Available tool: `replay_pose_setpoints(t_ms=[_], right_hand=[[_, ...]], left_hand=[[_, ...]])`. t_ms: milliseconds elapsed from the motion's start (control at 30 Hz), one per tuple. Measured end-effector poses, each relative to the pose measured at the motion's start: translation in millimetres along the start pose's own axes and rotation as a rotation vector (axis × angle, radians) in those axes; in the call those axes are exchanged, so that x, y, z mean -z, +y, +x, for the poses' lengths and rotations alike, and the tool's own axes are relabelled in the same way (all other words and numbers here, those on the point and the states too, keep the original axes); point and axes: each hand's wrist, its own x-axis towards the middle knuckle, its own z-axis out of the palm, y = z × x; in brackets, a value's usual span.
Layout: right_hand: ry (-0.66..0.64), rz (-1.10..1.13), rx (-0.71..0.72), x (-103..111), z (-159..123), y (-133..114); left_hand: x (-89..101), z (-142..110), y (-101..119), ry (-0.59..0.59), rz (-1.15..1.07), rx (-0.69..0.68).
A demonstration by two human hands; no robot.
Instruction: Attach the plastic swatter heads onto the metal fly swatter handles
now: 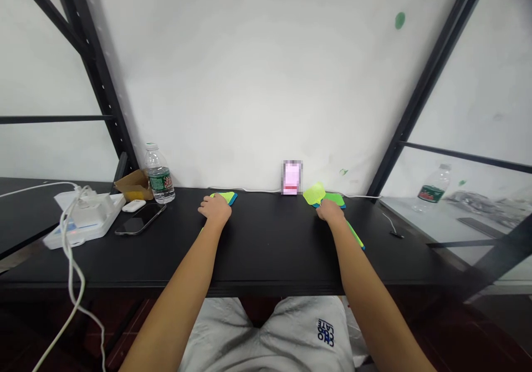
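Black desktop (266,255) runs across in front of me, with my light grey shorts (266,339) just below its near edge. Both my arms reach out over it. My left hand (215,208) lies palm down on a flat green-and-blue pad (226,197), fingers curved over its edge; I can't tell whether it's gripping or only resting there. My right hand (330,211) sits the same way on a second green-and-blue pad (334,198), and I can't tell if it's closed on that one either. A long green strip (355,234) sticks out from under it toward the near right, and a translucent yellow-green sheet (315,193) lies just beyond, on the far left of that pad.

Further left are a white power strip (85,219) with a white cable (68,261), a black phone (139,218) and a water bottle (159,173). Between the pads, a blurred pink object (292,178) stands at the far edge against a white wall (228,72), beside a black shelf upright (95,72).
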Motion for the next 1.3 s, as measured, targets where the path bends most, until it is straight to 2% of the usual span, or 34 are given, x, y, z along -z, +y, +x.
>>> replay_pose_setpoints(t_ms=[233, 700, 800, 933, 1100, 1300], right_hand=[[0.024, -0.021, -0.047, 0.9, -4.6, -6.1], [0.093, -0.005, -0.159, -2.4, -7.3, -7.8], [0.174, -0.023, -0.100, -3.5, -11.9, -13.5], [0.294, -0.056, 0.052, -8.1, -19.1, -27.9], [0.313, -0.044, 0.249, -16.8, -25.2, -46.6], [0.283, 0.012, 0.380, -21.7, -29.0, -57.6]], left_hand=[[-3.1, 5.5, -3.2, 0.014, -0.026, -0.011], [1.2, 7.2, -6.0, -0.038, -0.024, 0.009], [1.6, 7.7, -5.3, -0.049, -0.021, 0.018], [1.5, 8.9, -4.4, -0.051, -0.017, 0.032], [5.7, 3.9, -4.0, -0.028, -0.014, 0.009], [26.4, -15.0, 2.8, 0.064, -0.085, -0.159]])
